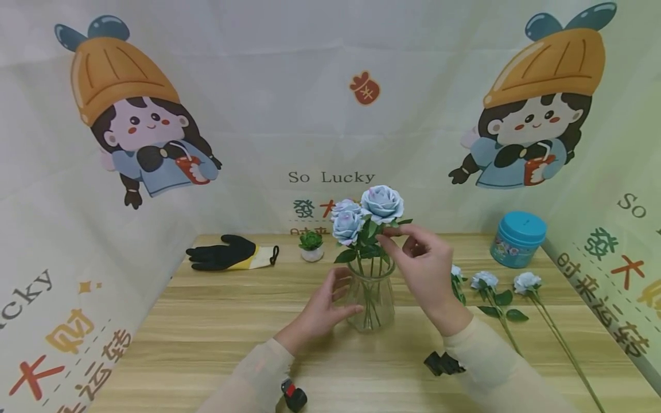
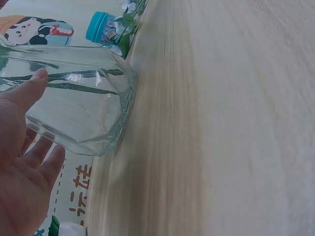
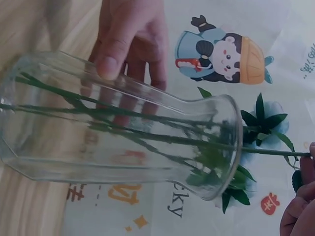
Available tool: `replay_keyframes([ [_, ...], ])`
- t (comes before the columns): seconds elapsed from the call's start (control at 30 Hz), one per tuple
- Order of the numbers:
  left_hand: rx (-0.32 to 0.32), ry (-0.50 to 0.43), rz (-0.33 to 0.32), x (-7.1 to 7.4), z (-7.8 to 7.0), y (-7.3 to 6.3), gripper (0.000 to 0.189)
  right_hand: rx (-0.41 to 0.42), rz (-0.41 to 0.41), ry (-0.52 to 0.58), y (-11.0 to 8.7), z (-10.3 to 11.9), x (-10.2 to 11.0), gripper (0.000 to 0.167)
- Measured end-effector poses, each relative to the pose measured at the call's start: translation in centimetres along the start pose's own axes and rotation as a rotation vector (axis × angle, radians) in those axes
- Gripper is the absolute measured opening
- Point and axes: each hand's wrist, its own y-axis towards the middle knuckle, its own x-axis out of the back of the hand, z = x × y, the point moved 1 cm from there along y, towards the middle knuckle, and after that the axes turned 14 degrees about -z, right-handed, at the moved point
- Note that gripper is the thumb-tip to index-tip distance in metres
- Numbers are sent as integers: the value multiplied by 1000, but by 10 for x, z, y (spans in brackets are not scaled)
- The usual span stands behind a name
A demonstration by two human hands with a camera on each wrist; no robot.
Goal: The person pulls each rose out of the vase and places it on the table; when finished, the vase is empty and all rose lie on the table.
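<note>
A clear glass vase (image 1: 383, 312) stands upright on the wooden table with several green stems inside it. My left hand (image 1: 321, 312) holds the vase from the left, thumb on the near side and fingers curled behind the glass (image 3: 129, 44). Above the rim, my right hand (image 1: 428, 267) pinches a rose stem (image 3: 275, 152) between thumb and fingers. That stem runs down into the vase. The large blue rose (image 1: 383, 203) sits over my right fingertips, and two more blue roses (image 1: 347, 225) lean to the left.
Several loose blue roses (image 1: 484, 280) lie to the right, stems toward the front. A blue-lidded tub (image 1: 518, 239) stands at the back right. Behind the vase's left are a small potted succulent (image 1: 311, 245) and a black-and-yellow glove (image 1: 227, 253). A printed cloth (image 1: 330, 115) hangs behind the table.
</note>
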Motion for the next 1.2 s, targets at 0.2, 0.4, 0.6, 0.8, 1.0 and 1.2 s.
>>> replay_keyframes([
  [0.2, 15, -7, 0, -3, 0, 0, 75, -17, -25, 16, 16, 4, 5, 8],
  [0.4, -1, -18, -2, -1, 0, 0, 74, -20, -69, 52, 32, 10, 9, 6],
  [0.6, -16, -15, 0, -1, 2, 0, 75, 10, -82, 74, 46, 16, 10, 8],
  [0.8, -18, -15, 7, -2, 2, 1, 75, -2, -123, 72, 66, 22, 18, 11],
  [1.0, -6, -22, 1, -2, 0, 1, 76, -13, -180, 44, 86, 30, 28, 15],
  [1.2, -2, -25, 1, -2, 0, 1, 75, -39, -216, 19, 96, 37, 42, 17],
])
